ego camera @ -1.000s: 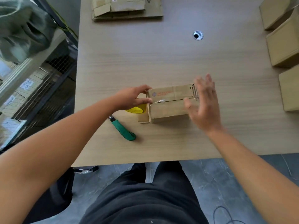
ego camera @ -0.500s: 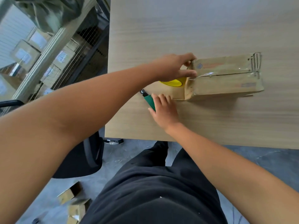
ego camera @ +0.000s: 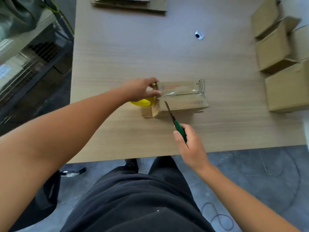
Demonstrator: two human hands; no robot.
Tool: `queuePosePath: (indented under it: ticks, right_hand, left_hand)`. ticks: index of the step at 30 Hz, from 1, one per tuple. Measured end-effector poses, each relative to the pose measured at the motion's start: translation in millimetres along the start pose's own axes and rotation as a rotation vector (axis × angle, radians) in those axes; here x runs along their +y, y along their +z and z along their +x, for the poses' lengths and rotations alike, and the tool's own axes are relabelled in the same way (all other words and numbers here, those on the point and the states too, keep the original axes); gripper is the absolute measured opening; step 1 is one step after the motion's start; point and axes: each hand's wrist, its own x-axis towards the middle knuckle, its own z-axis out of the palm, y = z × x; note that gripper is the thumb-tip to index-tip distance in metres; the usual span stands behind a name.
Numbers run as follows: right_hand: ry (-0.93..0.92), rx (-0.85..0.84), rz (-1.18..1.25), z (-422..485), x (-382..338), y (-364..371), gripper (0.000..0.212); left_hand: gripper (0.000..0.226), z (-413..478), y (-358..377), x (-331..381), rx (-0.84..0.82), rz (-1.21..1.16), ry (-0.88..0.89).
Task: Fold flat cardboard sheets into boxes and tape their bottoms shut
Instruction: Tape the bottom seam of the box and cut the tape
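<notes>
A small cardboard box lies bottom-up on the wooden table, with clear tape running along its centre seam. My left hand grips the box's left end, thumb on the tape; a yellow tape roll sits right under this hand. My right hand holds a green-handled utility knife, blade extended and pointing up-left at the box's near left corner.
A stack of flat cardboard sheets lies at the table's far edge. Several folded boxes stand along the right side. A round cable grommet sits behind the box. A metal rack stands left of the table.
My right hand left the box top, reached to the knife on the table left of the box, picked it up and now points its blade at the box. My left hand stayed.
</notes>
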Motion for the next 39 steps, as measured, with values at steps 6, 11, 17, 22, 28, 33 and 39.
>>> queuePosePath:
  ticks: [6,11,17,22,28,33,39]
  right_hand:
    - [-0.071,0.187,-0.326,66,-42,-3,0.045]
    - [0.017,0.030,-0.474,84,-50,10,0.053]
    - [0.074,-0.135,-0.604,89,-56,8,0.055]
    - [0.115,-0.252,-0.682,95,-66,5,0.058]
    - [0.137,-0.301,-0.757,99,-74,4,0.058]
    - [0.183,-0.365,-0.919,100,-74,13,0.041]
    - [0.092,-0.210,-0.449,85,-61,-6,0.053]
  left_hand:
    - [0.061,-9,8,12,0.087,-0.086,-0.054]
    - [0.051,-21,13,19,0.159,-0.129,-0.125]
    - [0.024,-52,16,2,0.138,-0.377,-0.141]
    - [0.020,-55,9,8,0.119,-0.173,-0.215]
    - [0.025,-46,1,13,0.030,-0.011,-0.264]
    - [0.020,-63,0,29,0.195,0.174,-0.150]
    - [0.011,-85,-26,3,0.276,0.061,-0.087]
